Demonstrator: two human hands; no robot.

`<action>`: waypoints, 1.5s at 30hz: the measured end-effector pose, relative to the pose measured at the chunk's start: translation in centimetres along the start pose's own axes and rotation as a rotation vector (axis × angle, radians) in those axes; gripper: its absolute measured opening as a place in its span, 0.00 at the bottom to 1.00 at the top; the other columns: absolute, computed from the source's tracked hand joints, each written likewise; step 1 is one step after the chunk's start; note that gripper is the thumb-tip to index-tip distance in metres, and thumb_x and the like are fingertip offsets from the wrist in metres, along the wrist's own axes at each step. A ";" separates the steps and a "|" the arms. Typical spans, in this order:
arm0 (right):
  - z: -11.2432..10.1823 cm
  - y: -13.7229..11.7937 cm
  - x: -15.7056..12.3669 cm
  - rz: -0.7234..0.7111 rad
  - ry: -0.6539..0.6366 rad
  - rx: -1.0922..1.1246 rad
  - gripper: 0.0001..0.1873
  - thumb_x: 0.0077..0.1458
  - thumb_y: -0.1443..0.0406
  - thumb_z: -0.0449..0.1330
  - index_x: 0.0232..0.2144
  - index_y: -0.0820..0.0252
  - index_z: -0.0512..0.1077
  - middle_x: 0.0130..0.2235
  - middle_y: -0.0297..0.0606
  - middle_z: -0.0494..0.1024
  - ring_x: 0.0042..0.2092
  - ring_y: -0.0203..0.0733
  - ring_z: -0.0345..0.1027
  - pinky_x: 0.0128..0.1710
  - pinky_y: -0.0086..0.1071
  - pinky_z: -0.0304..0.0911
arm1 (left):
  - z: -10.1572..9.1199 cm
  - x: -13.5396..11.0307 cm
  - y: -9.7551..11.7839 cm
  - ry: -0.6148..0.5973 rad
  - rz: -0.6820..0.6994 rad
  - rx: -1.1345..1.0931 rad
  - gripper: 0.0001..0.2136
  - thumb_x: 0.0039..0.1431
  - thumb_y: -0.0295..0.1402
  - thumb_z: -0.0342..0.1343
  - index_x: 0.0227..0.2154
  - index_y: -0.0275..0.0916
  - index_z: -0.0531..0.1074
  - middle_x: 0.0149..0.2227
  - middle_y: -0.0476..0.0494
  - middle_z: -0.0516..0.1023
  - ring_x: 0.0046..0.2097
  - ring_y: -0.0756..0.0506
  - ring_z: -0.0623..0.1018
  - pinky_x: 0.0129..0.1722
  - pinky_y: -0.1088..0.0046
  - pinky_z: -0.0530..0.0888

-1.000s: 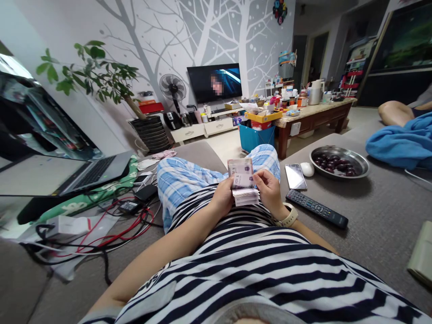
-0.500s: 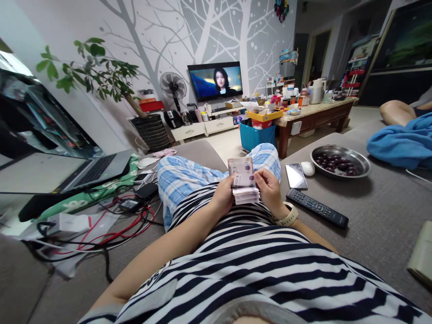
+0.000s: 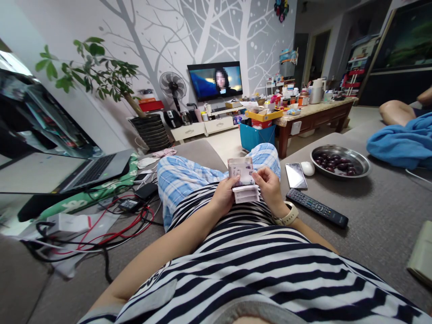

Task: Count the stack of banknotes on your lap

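A stack of banknotes [image 3: 242, 173], pale purple and marked with a 5, is held over my lap. My left hand [image 3: 224, 195] grips the stack from its left side, thumb lying on the face of the notes. At the right edge, my right hand [image 3: 270, 188] pinches the notes between thumb and finger. Several notes fold down toward me, their lower edges fanned out below my fingers. The fingers behind the stack are hidden. A pale watch sits on my right wrist.
Right of me on the sofa lie a remote control [image 3: 317, 208], a phone [image 3: 296, 175], a white mouse [image 3: 307, 168] and a metal bowl [image 3: 362, 168] of dark fruit. Tangled cables [image 3: 135, 225] and a laptop [image 3: 97, 170] are at left. Another person's leg [image 3: 396, 111] shows far right.
The upper note's face has shifted between my hands, and my right fingers have moved slightly left and up along its edge. My left hand stays almost in place.
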State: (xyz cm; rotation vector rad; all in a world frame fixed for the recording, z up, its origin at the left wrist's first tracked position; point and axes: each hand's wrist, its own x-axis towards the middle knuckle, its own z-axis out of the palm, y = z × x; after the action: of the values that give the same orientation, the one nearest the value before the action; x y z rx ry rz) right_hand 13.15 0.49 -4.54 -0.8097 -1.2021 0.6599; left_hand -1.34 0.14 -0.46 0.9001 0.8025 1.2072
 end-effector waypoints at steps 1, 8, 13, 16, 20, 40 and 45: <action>0.0 0.1 0.1 0.009 0.001 -0.011 0.18 0.56 0.51 0.64 0.27 0.56 0.68 0.25 0.29 0.66 0.27 0.36 0.59 0.30 0.32 0.57 | 0.0 0.0 0.0 0.003 0.003 0.002 0.10 0.52 0.29 0.63 0.37 0.31 0.80 0.34 0.38 0.85 0.37 0.41 0.83 0.47 0.63 0.78; -0.2 0.1 0.2 0.012 0.006 -0.068 0.17 0.59 0.53 0.61 0.26 0.56 0.66 0.24 0.29 0.66 0.28 0.37 0.59 0.30 0.32 0.56 | 0.0 0.2 -0.2 0.017 0.012 0.007 0.10 0.50 0.27 0.62 0.36 0.31 0.79 0.34 0.37 0.85 0.39 0.39 0.83 0.49 0.62 0.77; -0.2 0.1 0.2 0.016 0.003 -0.071 0.17 0.59 0.54 0.61 0.25 0.57 0.66 0.24 0.29 0.67 0.28 0.37 0.59 0.30 0.32 0.56 | -0.1 0.2 -0.2 0.024 0.007 0.006 0.09 0.50 0.26 0.62 0.36 0.32 0.79 0.35 0.36 0.85 0.42 0.38 0.84 0.49 0.61 0.77; -0.2 -0.1 0.2 0.013 -0.011 -0.076 0.16 0.60 0.54 0.60 0.25 0.57 0.67 0.24 0.29 0.67 0.28 0.37 0.59 0.30 0.32 0.56 | -0.1 0.2 -0.2 0.017 0.003 0.009 0.08 0.53 0.27 0.60 0.36 0.31 0.79 0.35 0.35 0.85 0.42 0.38 0.84 0.49 0.62 0.77; -0.2 -0.4 0.1 0.006 -0.007 -0.059 0.15 0.60 0.55 0.60 0.25 0.57 0.68 0.24 0.29 0.68 0.28 0.37 0.60 0.30 0.32 0.56 | -0.1 0.5 -0.3 0.023 -0.020 -0.047 0.09 0.59 0.32 0.59 0.37 0.30 0.79 0.36 0.34 0.85 0.43 0.38 0.84 0.49 0.61 0.78; 0.0 -1.6 -0.6 -0.067 -0.041 0.018 0.14 0.60 0.54 0.61 0.30 0.58 0.72 0.26 0.32 0.71 0.29 0.37 0.62 0.29 0.31 0.59 | -0.2 1.2 -0.2 0.049 -0.008 -0.065 0.08 0.58 0.31 0.58 0.37 0.32 0.78 0.33 0.39 0.84 0.41 0.40 0.83 0.45 0.64 0.80; 0.0 -1.6 -0.6 -0.079 -0.043 0.023 0.14 0.60 0.55 0.61 0.29 0.58 0.72 0.26 0.32 0.71 0.28 0.37 0.61 0.29 0.31 0.58 | -0.2 1.2 -0.1 0.056 -0.010 -0.074 0.08 0.60 0.30 0.56 0.37 0.31 0.77 0.31 0.40 0.84 0.40 0.40 0.83 0.44 0.65 0.79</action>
State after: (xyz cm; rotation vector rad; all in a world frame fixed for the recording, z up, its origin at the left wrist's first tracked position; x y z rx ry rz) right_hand 13.06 -0.91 -3.51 -0.7282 -1.2565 0.6286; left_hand -1.21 1.36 -0.72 0.8043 0.8010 1.2502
